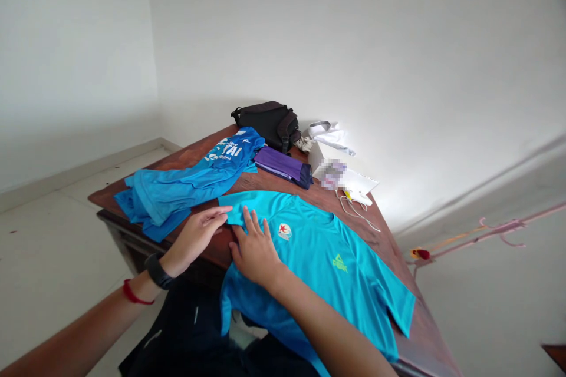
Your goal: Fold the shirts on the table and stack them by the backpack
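A turquoise T-shirt [327,259] lies face up on the brown wooden table [389,235], its lower part hanging over the near edge. My right hand [254,250] rests flat on the shirt near its left sleeve, fingers spread. My left hand [201,232] reaches to the edge of that sleeve, fingertips touching the cloth, fingers stretched out. The left wrist carries a black band and a red cord.
A crumpled blue jersey [186,185] lies at the table's left. Behind it are folded purple cloth [283,165], a black bag [269,121], white papers and a box [340,174], and a white cable [358,212]. A pink hanger [499,227] leans at the right wall.
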{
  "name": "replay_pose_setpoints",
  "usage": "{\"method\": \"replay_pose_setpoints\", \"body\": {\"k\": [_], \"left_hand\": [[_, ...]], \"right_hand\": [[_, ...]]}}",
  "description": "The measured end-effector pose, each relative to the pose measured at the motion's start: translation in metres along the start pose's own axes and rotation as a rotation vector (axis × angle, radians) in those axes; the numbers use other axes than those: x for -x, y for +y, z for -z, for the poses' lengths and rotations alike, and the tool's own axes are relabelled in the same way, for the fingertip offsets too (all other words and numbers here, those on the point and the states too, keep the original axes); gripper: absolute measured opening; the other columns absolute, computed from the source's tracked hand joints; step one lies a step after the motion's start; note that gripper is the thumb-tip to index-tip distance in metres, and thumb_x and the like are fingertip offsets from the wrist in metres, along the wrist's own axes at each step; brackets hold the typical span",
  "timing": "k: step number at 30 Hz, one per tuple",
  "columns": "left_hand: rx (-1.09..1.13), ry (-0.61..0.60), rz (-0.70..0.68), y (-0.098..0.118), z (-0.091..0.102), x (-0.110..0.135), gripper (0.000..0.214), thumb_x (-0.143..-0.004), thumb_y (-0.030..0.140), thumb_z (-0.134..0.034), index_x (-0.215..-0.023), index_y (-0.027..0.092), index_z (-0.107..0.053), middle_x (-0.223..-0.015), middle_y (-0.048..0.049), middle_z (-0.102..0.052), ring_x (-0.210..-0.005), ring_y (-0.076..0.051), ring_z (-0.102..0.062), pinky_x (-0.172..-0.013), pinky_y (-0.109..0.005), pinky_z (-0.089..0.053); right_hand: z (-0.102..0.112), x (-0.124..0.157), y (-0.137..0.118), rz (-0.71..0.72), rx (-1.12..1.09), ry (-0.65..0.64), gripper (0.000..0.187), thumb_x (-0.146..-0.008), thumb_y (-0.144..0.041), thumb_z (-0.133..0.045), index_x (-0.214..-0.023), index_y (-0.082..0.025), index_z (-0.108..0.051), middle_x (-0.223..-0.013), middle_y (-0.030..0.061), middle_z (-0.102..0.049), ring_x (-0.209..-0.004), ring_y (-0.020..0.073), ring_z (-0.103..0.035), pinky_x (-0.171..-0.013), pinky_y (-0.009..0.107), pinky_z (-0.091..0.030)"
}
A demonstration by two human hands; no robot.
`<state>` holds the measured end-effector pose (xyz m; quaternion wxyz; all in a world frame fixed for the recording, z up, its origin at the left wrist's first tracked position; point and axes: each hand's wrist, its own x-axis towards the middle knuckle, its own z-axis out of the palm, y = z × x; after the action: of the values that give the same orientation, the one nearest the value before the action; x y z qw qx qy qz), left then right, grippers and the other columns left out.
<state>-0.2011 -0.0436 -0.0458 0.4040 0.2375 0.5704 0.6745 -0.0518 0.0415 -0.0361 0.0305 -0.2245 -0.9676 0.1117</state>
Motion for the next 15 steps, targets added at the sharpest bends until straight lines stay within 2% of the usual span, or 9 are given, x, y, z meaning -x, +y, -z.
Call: {"method": "replay_pose_setpoints", "body": {"k": [2,5,7,11,13,15], "left_hand": [[0.175,0.029,0.045,0.000,0.002,0.004,0.034,-0.079,0.033,-0.073,-0.111,0.022,-0.068,-0.127,-0.0075,-0.068,-0.124,-0.031,-0.060,-0.107,-0.045,-0.047],[0.449,0.083,0.232,0.005,0.006,0.014,0.033,-0.086,0.021,-0.061,-0.118,0.024,-0.059,-0.129,-0.0076,-0.065,-0.113,-0.027,-0.068,-0.104,-0.047,-0.050],[0.555,0.081,0.337,0.011,0.007,0.021,0.038,-0.089,0.018,-0.055,-0.126,0.025,-0.054,-0.129,-0.0094,-0.064,-0.112,-0.026,-0.069,-0.103,-0.046,-0.052],[0.612,-0.067,0.419,0.018,0.008,0.018,0.048,-0.095,0.032,-0.052,-0.142,0.034,-0.044,-0.122,-0.0080,-0.067,-0.113,-0.025,-0.068,-0.102,-0.045,-0.052],[0.582,-0.146,0.449,0.017,0.009,0.005,0.050,-0.095,0.037,-0.054,-0.144,0.036,-0.044,-0.110,-0.0058,-0.070,-0.105,-0.025,-0.070,-0.100,-0.045,-0.053],[0.530,-0.203,0.443,0.014,0.009,-0.013,0.050,-0.093,0.035,-0.057,-0.142,0.032,-0.047,-0.100,-0.0048,-0.071,-0.099,-0.024,-0.071,-0.097,-0.043,-0.054]], "right_hand": [[0.000,-0.003,-0.001,-0.010,-0.020,0.012,0.051,-0.098,-0.030,-0.048,-0.148,-0.019,-0.043,-0.168,0.0122,-0.013,-0.153,0.0365,-0.012,-0.118,0.064,-0.021],[0.001,-0.005,-0.001,-0.024,-0.061,0.027,0.051,-0.097,-0.027,-0.045,-0.148,-0.019,-0.043,-0.168,0.0097,-0.013,-0.153,0.0355,-0.015,-0.118,0.062,-0.025],[0.000,-0.004,-0.001,-0.037,-0.086,0.033,0.055,-0.097,-0.027,-0.046,-0.150,-0.018,-0.038,-0.168,0.0101,-0.012,-0.152,0.0351,-0.017,-0.118,0.060,-0.027],[-0.001,-0.002,-0.002,-0.047,-0.118,0.028,0.061,-0.096,-0.025,-0.046,-0.154,-0.016,-0.032,-0.168,0.0112,-0.011,-0.152,0.0352,-0.018,-0.118,0.058,-0.028],[0.000,0.000,-0.004,-0.047,-0.126,0.025,0.060,-0.096,-0.025,-0.046,-0.154,-0.017,-0.033,-0.168,0.0114,-0.010,-0.152,0.0351,-0.018,-0.118,0.059,-0.028],[0.001,0.000,-0.005,-0.044,-0.127,0.027,0.058,-0.096,-0.027,-0.046,-0.152,-0.017,-0.037,-0.168,0.0113,-0.009,-0.152,0.0350,-0.019,-0.118,0.059,-0.028]]}}
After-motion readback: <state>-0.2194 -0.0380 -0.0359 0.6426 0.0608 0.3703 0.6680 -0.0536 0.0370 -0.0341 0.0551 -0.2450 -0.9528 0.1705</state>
